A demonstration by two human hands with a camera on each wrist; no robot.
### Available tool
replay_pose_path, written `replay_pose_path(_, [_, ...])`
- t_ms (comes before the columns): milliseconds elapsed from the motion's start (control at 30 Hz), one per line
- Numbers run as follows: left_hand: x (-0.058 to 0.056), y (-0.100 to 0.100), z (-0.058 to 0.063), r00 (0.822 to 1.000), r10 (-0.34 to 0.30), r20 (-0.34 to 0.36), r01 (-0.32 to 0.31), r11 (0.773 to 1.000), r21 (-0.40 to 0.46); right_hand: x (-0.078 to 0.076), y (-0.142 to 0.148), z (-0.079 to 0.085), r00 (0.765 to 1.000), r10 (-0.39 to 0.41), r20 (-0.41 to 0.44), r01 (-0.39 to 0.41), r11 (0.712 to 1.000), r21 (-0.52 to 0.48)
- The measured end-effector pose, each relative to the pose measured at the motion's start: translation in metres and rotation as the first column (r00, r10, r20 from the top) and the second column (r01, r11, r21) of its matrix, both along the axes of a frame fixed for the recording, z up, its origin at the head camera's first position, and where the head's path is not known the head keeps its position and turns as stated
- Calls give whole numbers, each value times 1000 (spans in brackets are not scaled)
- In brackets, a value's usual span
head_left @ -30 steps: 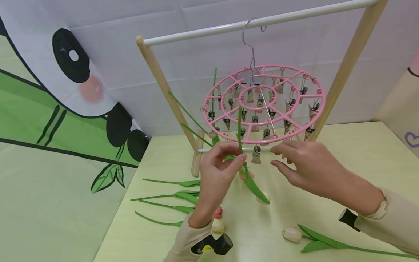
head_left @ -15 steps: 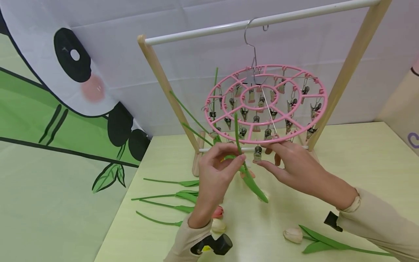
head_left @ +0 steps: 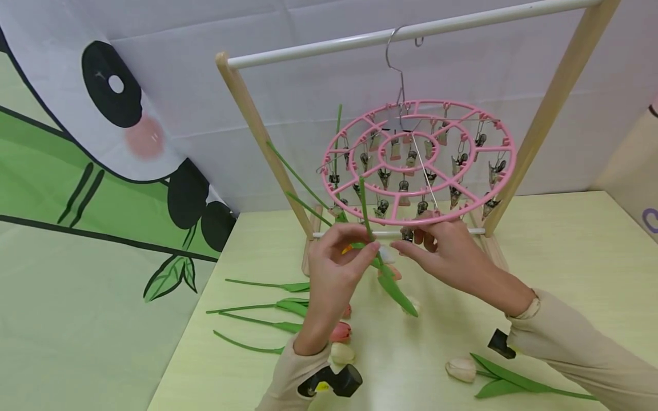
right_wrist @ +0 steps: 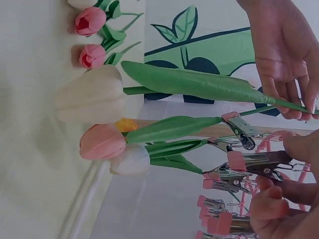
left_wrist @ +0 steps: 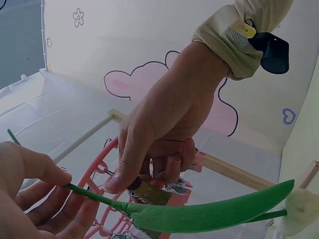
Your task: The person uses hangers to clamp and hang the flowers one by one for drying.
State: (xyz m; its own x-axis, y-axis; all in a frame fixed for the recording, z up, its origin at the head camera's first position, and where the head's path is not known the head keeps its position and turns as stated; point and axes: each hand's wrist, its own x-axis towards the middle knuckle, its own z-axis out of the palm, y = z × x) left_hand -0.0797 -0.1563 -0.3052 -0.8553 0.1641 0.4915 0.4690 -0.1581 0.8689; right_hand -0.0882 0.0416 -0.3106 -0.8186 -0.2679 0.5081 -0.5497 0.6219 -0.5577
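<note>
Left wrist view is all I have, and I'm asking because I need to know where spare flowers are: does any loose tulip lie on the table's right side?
Observer: Yes. In the head view, a pale tulip lies below the right hand in the picture, bloom toward the left.
Operator: And on the left side?
Observer: Several tulips lie there, stems pointing left, partly behind the left hand.
Operator: Do any hang from the pink hanger?
Observer: Yes. In the right wrist view, a pink bloom and a white bloom hang below the clips.
</note>
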Motion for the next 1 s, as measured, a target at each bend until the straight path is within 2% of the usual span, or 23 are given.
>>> replay_pose_path(167, [-1, 0, -1, 1000, -4, 4, 4, 1000, 0, 2, 1, 0, 1000, -15, -3, 15, 999, -51])
replay_pose_path(333, [-2, 0, -2, 1000, 0, 8, 0, 1000, -4, 5, 3, 3, 996, 0, 88, 8, 995, -100])
replay_pose_path(467, [-2, -1, -2, 1000, 6, 8, -6, 1000, -12, 7, 4, 7, 982, 24, 190, 0, 992, -123])
replay_pose_path(567, [-3, -1, -2, 1000, 4, 9, -4, 1000, -4, 9, 5, 9, 974, 46, 223, -22, 994, -108])
replay_pose_path(800, [-5, -1, -3, 1000, 11, 21, -11, 1000, 17, 10, 9, 13, 989, 57, 139, -59, 998, 10])
replay_pose_path(1000, [-6, -2, -3, 999, 23, 23, -23, 1000, 7, 13, 12, 11, 997, 73, 27, -73, 997, -2])
